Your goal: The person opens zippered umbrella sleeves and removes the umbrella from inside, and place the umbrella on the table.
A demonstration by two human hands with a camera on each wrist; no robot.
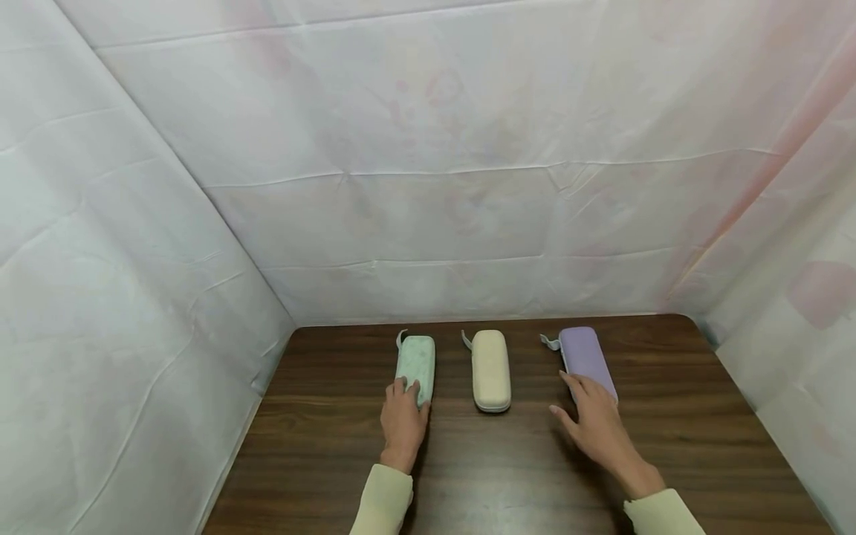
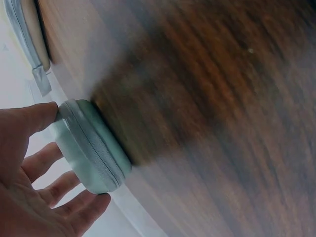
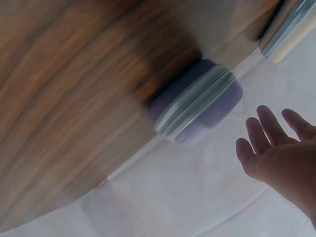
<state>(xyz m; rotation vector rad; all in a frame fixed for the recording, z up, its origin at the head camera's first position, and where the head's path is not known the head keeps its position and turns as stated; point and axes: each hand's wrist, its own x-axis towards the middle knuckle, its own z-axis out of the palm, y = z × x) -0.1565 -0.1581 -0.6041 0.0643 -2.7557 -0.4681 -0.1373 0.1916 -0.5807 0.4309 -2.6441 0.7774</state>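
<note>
On the left of the table lies a mint-green zip case (image 1: 416, 360), its grey zip showing in the left wrist view. My left hand (image 1: 404, 420) grips its near end, the thumb on one side and the fingers on the other. A purple zip case (image 1: 587, 357) lies slanted at the right. Over its near end hovers my right hand (image 1: 597, 423), fingers spread and relaxed; the right wrist view shows a gap between this hand (image 3: 284, 153) and the case (image 3: 200, 103). Between the two hands lies a cream zip case (image 1: 491, 368), touched by neither.
The dark wood-grain table (image 1: 495, 468) has rounded far corners. White patterned sheeting (image 1: 455, 223) hangs behind it and along both sides. Each case has a small strap at its far left corner, such as the purple one's strap (image 1: 550, 342).
</note>
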